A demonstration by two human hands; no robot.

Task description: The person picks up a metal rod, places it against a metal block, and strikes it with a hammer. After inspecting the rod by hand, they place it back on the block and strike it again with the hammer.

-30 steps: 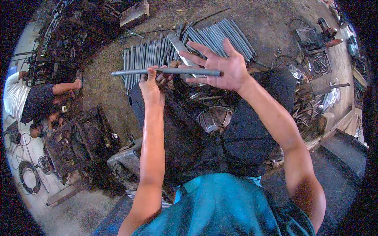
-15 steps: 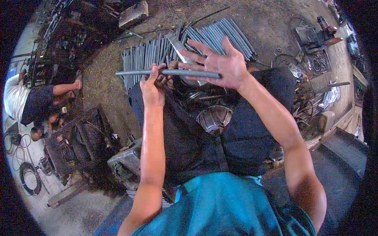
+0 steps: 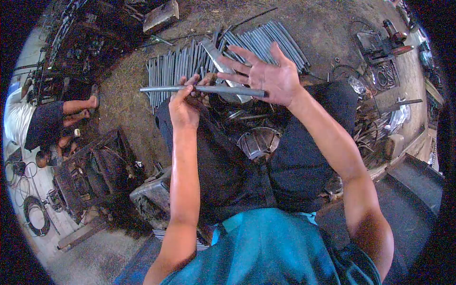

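Observation:
A grey metal rod (image 3: 228, 90) lies crosswise in front of me, its left end tapering. My left hand (image 3: 185, 104) is closed around it left of its middle, thumb on top. Spread wide with the palm showing, my right hand (image 3: 271, 78) is at the rod's right end; the end touches or nearly touches the palm's lower edge. Beyond both hands, many similar rods (image 3: 173, 71) lie side by side on the ground, with a second group (image 3: 273, 42) to the right. A flat metal bar (image 3: 212, 53) slants between the groups, partly hidden by my right fingers.
Between my knees sits a ribbed metal piece (image 3: 259, 142). A rusty machine frame (image 3: 97, 166) stands at left, near another person (image 3: 45, 118) low to the ground. A stone block (image 3: 161, 16) lies at the back. Right are a tool with a disc (image 3: 401, 49) and scattered rods (image 3: 368, 133).
The rod has turned slightly in my left hand, and my left thumb has shifted a little. My right hand stays spread, moved very slightly right. The other person's legs have shifted.

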